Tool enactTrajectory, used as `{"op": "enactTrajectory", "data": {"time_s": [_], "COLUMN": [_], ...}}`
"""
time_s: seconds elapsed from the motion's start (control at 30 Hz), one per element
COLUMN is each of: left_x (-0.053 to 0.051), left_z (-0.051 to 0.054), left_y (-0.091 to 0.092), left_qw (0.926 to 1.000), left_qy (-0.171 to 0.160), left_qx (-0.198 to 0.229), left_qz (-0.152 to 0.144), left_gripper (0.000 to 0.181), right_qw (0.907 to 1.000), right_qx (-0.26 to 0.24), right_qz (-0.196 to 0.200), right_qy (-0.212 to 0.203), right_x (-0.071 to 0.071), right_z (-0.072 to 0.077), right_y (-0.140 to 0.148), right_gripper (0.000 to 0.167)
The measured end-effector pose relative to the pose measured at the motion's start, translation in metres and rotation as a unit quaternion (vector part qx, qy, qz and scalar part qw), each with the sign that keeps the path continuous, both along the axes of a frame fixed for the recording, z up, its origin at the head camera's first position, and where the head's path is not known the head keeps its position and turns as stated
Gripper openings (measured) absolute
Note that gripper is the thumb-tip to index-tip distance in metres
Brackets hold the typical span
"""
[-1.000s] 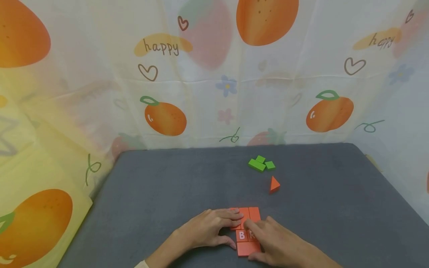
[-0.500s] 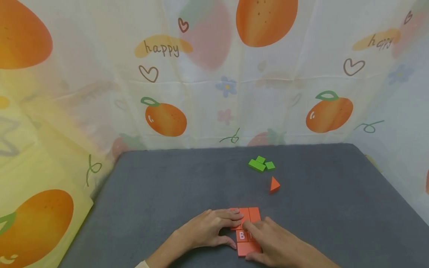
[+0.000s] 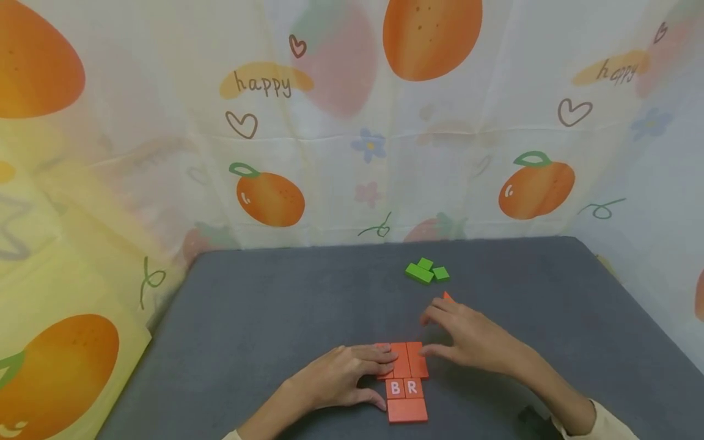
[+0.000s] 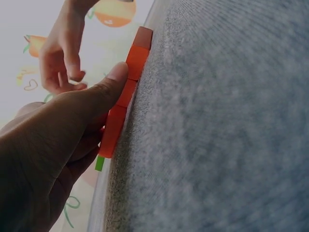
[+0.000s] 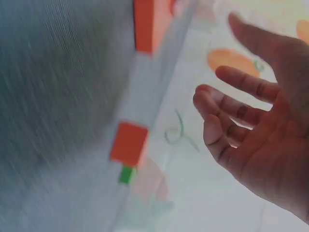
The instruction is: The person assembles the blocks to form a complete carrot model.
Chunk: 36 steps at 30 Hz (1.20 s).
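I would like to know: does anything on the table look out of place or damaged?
One orange block, mostly hidden by the right hand in the head view, lies apart from the other orange blocks, nearer the green blocks, so it may look stray. I see nothing spilled or damaged.

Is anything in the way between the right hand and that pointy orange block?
Nothing visible stands between the right hand and the pointed orange block, though the hand hides most of it in the head view. The three small green rectangular blocks lie beyond it.
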<state>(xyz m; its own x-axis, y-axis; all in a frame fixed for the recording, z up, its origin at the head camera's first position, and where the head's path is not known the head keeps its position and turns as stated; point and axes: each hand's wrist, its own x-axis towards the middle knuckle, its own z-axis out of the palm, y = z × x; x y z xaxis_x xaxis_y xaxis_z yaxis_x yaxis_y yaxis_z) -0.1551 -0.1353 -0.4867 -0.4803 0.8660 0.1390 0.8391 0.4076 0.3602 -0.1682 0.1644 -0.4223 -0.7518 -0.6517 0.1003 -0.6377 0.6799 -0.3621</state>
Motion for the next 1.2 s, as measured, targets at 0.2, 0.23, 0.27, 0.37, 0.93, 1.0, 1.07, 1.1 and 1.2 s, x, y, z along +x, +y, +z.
{"op": "enactTrajectory", "data": {"time_s": [0.2,0.23,0.27,0.37,0.93,1.0,1.07,1.1,1.2], "left_x": [0.000,0.000,0.000,0.000,0.000,0.000,-0.001,-0.001,-0.002], "left_z": [-0.001,-0.001,-0.001,0.000,-0.001,-0.001,-0.002,-0.002,-0.002], "left_y": [0.000,-0.001,-0.001,-0.001,-0.001,-0.001,-0.001,-0.001,-0.001], "left_qw": [1.0000,1.0000,1.0000,1.0000,0.9999,0.9999,0.9999,0.9999,0.9999], "left_qy": [-0.002,-0.001,-0.001,-0.003,-0.010,-0.010,-0.007,-0.006,-0.003], "left_qx": [-0.006,-0.006,-0.007,-0.006,-0.013,-0.014,-0.015,-0.015,-0.015], "left_qz": [-0.002,-0.002,-0.003,-0.004,0.001,0.001,0.000,-0.001,-0.003], "left_gripper": [0.062,0.062,0.062,0.062,0.061,0.061,0.061,0.061,0.062], "right_qw": [0.9928,0.9906,0.9891,0.9870,0.9917,0.9912,0.9909,0.9908,0.9899], "right_qx": [0.074,0.086,0.093,0.098,0.117,0.122,0.123,0.122,0.120], "right_qz": [0.008,0.012,0.018,0.033,0.002,-0.006,-0.010,-0.013,-0.013], "right_qy": [0.094,0.106,0.113,0.123,0.053,0.052,0.055,0.057,0.074], "right_x": [-0.030,-0.034,-0.038,-0.046,-0.052,-0.051,-0.050,-0.049,-0.044], "right_z": [0.001,-0.002,-0.005,-0.015,-0.018,-0.019,-0.019,-0.019,-0.016], "right_y": [0.020,0.023,0.026,0.032,0.035,0.035,0.035,0.035,0.035], "right_gripper": [0.034,0.036,0.037,0.036,0.029,0.028,0.027,0.026,0.025]}}
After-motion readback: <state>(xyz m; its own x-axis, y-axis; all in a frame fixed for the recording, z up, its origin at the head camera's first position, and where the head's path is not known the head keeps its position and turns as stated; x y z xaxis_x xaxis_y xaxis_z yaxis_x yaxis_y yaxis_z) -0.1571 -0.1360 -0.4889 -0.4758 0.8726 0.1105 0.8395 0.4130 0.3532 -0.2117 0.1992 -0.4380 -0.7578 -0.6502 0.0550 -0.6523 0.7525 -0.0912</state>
